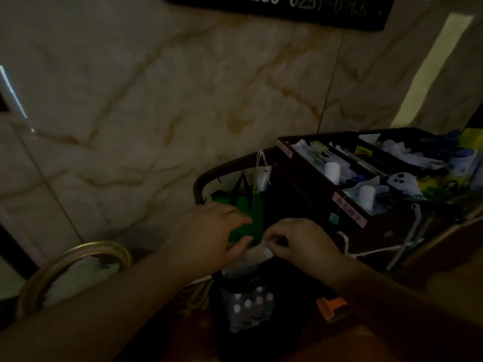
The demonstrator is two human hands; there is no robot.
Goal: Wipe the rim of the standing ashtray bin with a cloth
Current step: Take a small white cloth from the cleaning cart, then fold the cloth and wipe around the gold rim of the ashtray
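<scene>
The standing ashtray bin (78,253) shows at the lower left as a round brass rim around a pale top. Both my hands are off to its right, at the end of a housekeeping cart. My left hand (209,231) rests against a green bag (248,212) that hangs from the cart's handle. My right hand (300,241) pinches a pale, whitish cloth (257,253) just below the green bag. The left thumb touches the same cloth. The scene is dim, so the cloth's full shape is unclear.
The dark cart (366,194) fills the right side, its top tray holding white rolls, packets and papers. A pack of water bottles (251,307) sits low in the cart. A marble wall (156,100) stands close behind. A dark sign (287,9) hangs above.
</scene>
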